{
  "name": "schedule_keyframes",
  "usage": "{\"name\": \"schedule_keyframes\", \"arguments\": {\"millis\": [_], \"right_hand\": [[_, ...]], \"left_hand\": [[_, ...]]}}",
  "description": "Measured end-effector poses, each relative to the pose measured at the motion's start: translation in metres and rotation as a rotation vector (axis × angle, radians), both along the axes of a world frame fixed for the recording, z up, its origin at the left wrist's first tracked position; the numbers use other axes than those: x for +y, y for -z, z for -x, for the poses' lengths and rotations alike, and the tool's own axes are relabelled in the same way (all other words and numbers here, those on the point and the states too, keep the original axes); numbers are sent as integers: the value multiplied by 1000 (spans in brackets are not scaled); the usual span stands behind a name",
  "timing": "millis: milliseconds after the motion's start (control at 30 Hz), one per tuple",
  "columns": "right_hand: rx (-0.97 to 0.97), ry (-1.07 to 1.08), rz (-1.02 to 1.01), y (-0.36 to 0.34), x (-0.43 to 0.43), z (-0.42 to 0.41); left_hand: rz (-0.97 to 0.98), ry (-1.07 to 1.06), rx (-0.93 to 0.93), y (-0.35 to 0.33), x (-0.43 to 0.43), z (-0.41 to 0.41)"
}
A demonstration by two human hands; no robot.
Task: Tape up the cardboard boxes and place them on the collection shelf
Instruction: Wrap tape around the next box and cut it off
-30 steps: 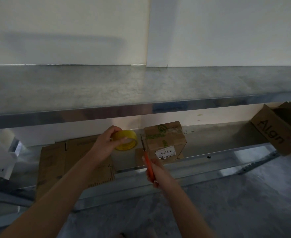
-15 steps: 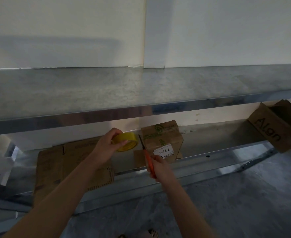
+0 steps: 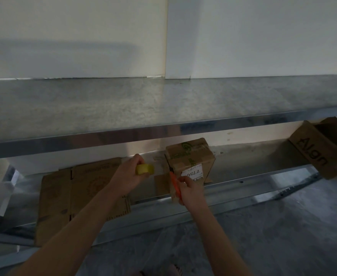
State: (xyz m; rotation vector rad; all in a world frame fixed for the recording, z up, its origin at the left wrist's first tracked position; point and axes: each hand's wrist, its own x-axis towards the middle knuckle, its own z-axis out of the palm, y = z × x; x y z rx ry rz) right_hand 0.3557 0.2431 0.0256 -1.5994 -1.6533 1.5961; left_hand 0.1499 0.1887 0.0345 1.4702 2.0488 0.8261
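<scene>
Cardboard box [image 3: 191, 158], centre frame, stands on the lower shelf [image 3: 263, 183]. The left hand [image 3: 127, 176] grips the yellow tape roll [image 3: 144, 169] just beside it, and the right hand [image 3: 190, 191] grips orange scissors [image 3: 173, 182] at the box's left edge. Sealing appears nearly complete, with the cut pending; an open box [image 3: 318, 150] at the right edge remains untaped.

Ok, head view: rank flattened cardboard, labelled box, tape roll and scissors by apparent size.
1. flattened cardboard
2. labelled box
3. tape roll in left hand and scissors in right hand: too close to rank, both partly covered.
</scene>
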Motion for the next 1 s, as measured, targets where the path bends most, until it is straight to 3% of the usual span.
{"name": "schedule_keyframes", "arguments": {"millis": [333, 500, 667, 833, 1000], "right_hand": [[29, -44, 12, -1, 7, -9], [-99, -133, -127, -1, 6, -11], [-210, -241, -279, 6, -1, -13], [-396, -347, -569, 21, -5, -13], [-592, -420, -368, 41, 1, -18]], "left_hand": [[37, -33, -207, 4, 3, -5], [-14, 12, -393, 10, -19, 2], [-11, 38, -382, 12, -34, 5], [-44, 31, -403, 14, -43, 5], [-72, 33, -379, 17, -49, 8]]}}
